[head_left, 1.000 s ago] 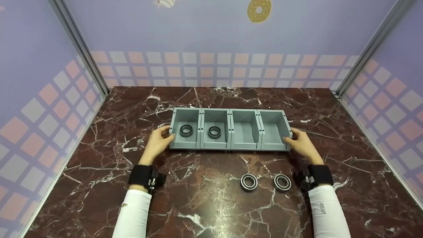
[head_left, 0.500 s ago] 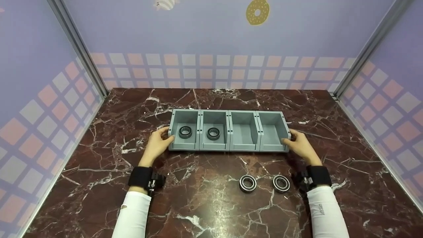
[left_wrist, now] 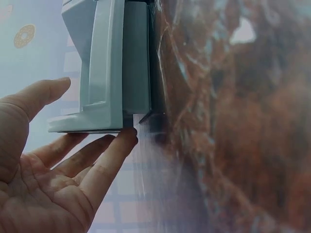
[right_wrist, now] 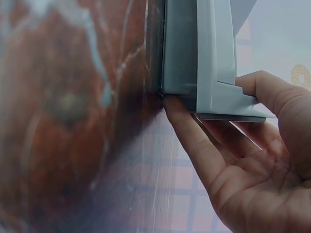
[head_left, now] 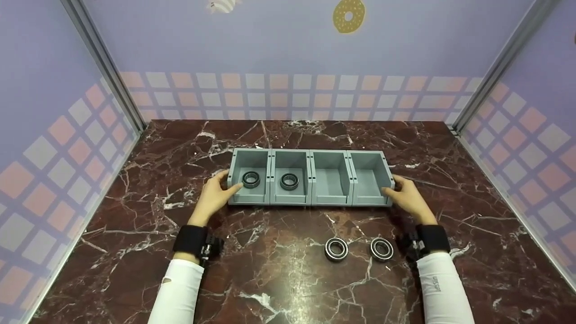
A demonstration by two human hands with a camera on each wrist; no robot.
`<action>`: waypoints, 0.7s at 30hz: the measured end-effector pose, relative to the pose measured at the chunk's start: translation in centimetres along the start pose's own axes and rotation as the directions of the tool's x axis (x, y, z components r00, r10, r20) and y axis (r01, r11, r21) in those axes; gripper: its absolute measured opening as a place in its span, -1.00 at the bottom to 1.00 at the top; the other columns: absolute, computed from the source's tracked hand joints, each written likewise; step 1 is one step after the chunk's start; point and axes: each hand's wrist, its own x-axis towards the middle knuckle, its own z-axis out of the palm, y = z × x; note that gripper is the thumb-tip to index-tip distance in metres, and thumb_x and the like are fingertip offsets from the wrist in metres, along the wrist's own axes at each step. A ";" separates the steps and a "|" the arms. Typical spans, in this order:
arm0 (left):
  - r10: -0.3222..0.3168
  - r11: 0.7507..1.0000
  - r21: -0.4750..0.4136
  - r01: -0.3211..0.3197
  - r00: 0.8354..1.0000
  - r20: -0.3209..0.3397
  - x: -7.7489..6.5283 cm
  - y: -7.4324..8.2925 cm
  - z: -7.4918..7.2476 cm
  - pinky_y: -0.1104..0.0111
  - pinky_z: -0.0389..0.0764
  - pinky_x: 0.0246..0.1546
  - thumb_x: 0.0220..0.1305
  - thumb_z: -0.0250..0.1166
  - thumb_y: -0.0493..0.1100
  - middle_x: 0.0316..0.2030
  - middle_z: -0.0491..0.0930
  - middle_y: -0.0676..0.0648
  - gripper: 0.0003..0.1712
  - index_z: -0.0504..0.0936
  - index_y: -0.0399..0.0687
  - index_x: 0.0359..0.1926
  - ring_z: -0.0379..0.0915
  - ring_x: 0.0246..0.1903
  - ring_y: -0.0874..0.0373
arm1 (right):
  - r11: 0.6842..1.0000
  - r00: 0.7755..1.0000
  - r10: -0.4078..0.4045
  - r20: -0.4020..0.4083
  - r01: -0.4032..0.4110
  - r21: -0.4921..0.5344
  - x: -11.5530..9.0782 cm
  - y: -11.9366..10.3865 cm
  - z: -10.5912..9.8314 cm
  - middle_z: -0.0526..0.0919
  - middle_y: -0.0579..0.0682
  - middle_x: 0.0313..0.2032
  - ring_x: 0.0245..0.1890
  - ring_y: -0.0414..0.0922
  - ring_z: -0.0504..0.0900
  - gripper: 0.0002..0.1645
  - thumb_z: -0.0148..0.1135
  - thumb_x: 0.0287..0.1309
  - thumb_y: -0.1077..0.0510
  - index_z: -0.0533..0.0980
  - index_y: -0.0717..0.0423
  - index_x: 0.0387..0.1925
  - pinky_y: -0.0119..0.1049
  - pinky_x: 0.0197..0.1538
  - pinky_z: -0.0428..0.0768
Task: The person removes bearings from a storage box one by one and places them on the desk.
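Note:
A row of several joined grey storage bins (head_left: pixel 334 201) lies across the table. One black-rimmed bearing (head_left: pixel 250 185) is in the leftmost bin, and another bearing (head_left: pixel 289 187) is in the bin beside it. My left hand (head_left: pixel 214 195) is at the row's left end; its fingertips touch the outer wall while the thumb stands apart from it, over the bin, as the left wrist view shows. At the opposite end my right hand (head_left: pixel 408 197) pinches the side wall, thumb inside and fingers outside. Two more bearings, a left one (head_left: pixel 336 255) and a right one (head_left: pixel 381 255), lie flat in front of the bins.
The dark red marbled table (head_left: pixel 270 234) is enclosed by a patterned back wall (head_left: pixel 288 49) and side walls. Metal posts (head_left: pixel 486 85) stand at the back corners. Each wrist carries a black strap with a camera, such as the left strap (head_left: pixel 191 239).
My left thumb has come away from the bin wall and now reaches over the leftmost bin. The right hand keeps its grip. The whole view shifts slightly; bins and bearings otherwise look unmoved.

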 end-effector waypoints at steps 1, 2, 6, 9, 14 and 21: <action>0.001 1.000 0.008 -0.001 1.000 0.001 0.0 0.1 -0.1 -0.12 0.46 0.40 0.42 0.30 -0.05 0.40 0.39 -0.45 -0.21 0.27 -0.34 0.50 0.39 0.37 -0.33 | 1.000 1.000 0.002 0.000 -0.002 -0.007 0.0 0.0 0.0 0.57 0.56 0.15 -0.25 -0.50 0.55 -0.40 0.16 0.37 0.32 0.34 0.53 0.36 -0.63 -0.19 0.56; 0.003 1.000 0.015 -0.003 1.000 0.001 0.0 0.2 -0.1 -0.12 0.43 0.43 0.42 0.30 -0.04 0.40 0.38 -0.46 -0.20 0.26 -0.34 0.51 0.36 0.39 -0.34 | 1.000 1.000 0.002 0.000 -0.002 -0.014 0.0 0.0 0.0 0.57 0.56 0.15 -0.25 -0.51 0.55 -0.40 0.16 0.37 0.32 0.34 0.53 0.36 -0.63 -0.19 0.55; 0.014 0.999 0.032 -0.014 1.000 -0.017 -0.1 0.5 -0.4 -0.12 0.36 0.48 0.41 0.32 -0.05 0.39 0.40 -0.46 -0.19 0.26 -0.33 0.51 0.32 0.42 -0.32 | 1.000 1.000 -0.002 -0.002 0.002 -0.025 0.0 -0.1 0.0 0.58 0.55 0.14 -0.26 -0.54 0.53 -0.41 0.16 0.37 0.32 0.35 0.53 0.35 -0.64 -0.19 0.54; 0.029 0.998 0.048 -0.027 0.999 -0.037 -0.2 0.8 -0.5 -0.13 0.39 0.46 0.40 0.33 -0.07 0.37 0.43 -0.46 -0.21 0.28 -0.34 0.50 0.36 0.40 -0.33 | 1.000 1.000 -0.010 -0.003 0.010 -0.024 0.0 -0.2 0.0 0.59 0.56 0.13 -0.25 -0.52 0.54 -0.42 0.17 0.36 0.32 0.36 0.54 0.34 -0.64 -0.20 0.53; 0.043 0.995 0.097 -0.038 0.998 -0.052 -0.6 1.4 -0.7 -0.08 0.52 0.32 0.40 0.34 -0.08 0.36 0.44 -0.46 -0.22 0.30 -0.30 0.50 0.52 0.19 -0.36 | 1.000 1.000 -0.026 -0.011 0.026 -0.017 -0.1 -0.3 0.0 0.59 0.56 0.13 -0.21 -0.43 0.58 -0.42 0.18 0.34 0.33 0.37 0.56 0.32 -0.64 -0.20 0.54; 0.067 0.981 0.189 -0.054 0.996 -0.066 -0.9 2.2 -1.0 -0.16 0.49 0.35 0.36 0.37 -0.05 0.37 0.45 -0.43 -0.23 0.35 -0.30 0.46 0.45 0.32 -0.34 | 1.000 1.000 -0.014 -0.012 0.014 -0.011 0.1 -0.1 0.0 0.58 0.56 0.14 -0.25 -0.49 0.55 -0.43 0.16 0.35 0.35 0.36 0.56 0.32 -0.64 -0.20 0.55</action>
